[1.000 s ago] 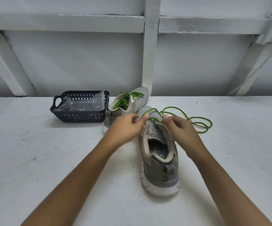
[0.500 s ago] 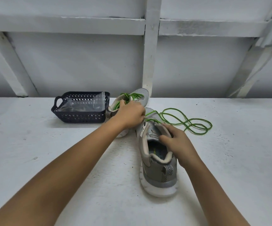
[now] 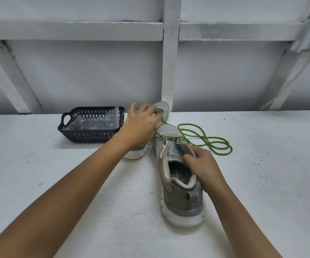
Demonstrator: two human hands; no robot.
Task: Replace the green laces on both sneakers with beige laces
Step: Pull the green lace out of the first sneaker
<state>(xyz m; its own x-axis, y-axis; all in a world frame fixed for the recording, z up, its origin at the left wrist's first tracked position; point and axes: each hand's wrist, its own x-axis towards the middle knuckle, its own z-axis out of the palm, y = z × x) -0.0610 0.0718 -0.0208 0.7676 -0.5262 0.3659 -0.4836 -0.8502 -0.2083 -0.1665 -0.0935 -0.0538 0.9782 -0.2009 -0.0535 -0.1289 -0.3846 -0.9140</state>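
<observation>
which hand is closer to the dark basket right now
Left. The left hand is over the far sneaker, just right of the basket. The right hand holds the near sneaker, farther to the right and closer to the person.

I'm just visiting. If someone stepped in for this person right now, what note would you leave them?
Left hand: raised over the far sneaker, blurred; a strand of the green lace runs toward it, grip unclear.
Right hand: grips the near sneaker at its tongue.
Things: that lace is mostly out of the near sneaker, looped on the table to its right, threaded only near the toe. Far sneaker shows green lacing. Dark basket at left holds a clear plastic bag; contents unclear.
Done: near sneaker nearly unlaced.
Left: free that lace, unlace the far sneaker, thread beige laces into both.
</observation>
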